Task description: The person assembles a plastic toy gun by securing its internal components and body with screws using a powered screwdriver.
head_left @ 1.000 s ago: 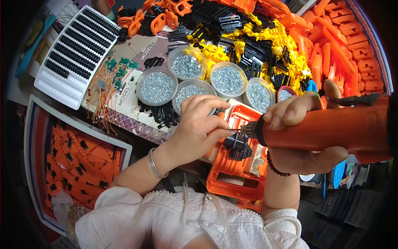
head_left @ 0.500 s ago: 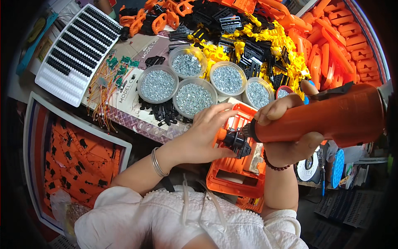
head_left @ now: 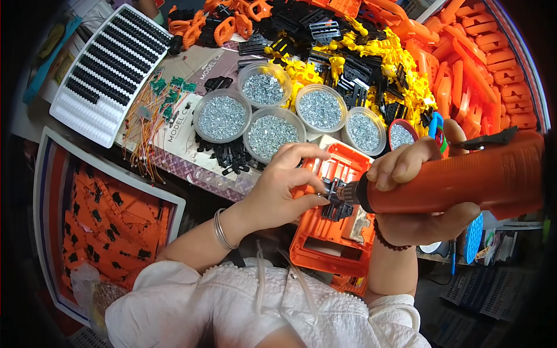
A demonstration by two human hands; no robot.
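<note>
An orange electric screwdriver (head_left: pixel 452 174) is gripped in my right hand (head_left: pixel 409 168), its tip pointing left. Below the tip, a black plastic part (head_left: pixel 336 210) rests in an orange plastic car shell (head_left: pixel 307 243) in front of me. My left hand (head_left: pixel 284 185) is at the shell's left side, thumb and index finger pinched together beside the screwdriver tip. A tiny shiny bit shows between those fingertips, too small to name. The screwdriver's nose partly covers the black part.
Behind the shell stand round tubs of small screws (head_left: pixel 272 134). Farther back are piles of yellow parts (head_left: pixel 400 64), black parts and orange pieces (head_left: pixel 464 75). A white tray of black pieces (head_left: pixel 110 75) and thin wires (head_left: pixel 148 145) lie left, above a bin of orange parts (head_left: pixel 104 226).
My left hand has let go of the black part, which now sits in the shell, and its fingers have come together at the tip. The screwdriver has shifted slightly right and toward me.
</note>
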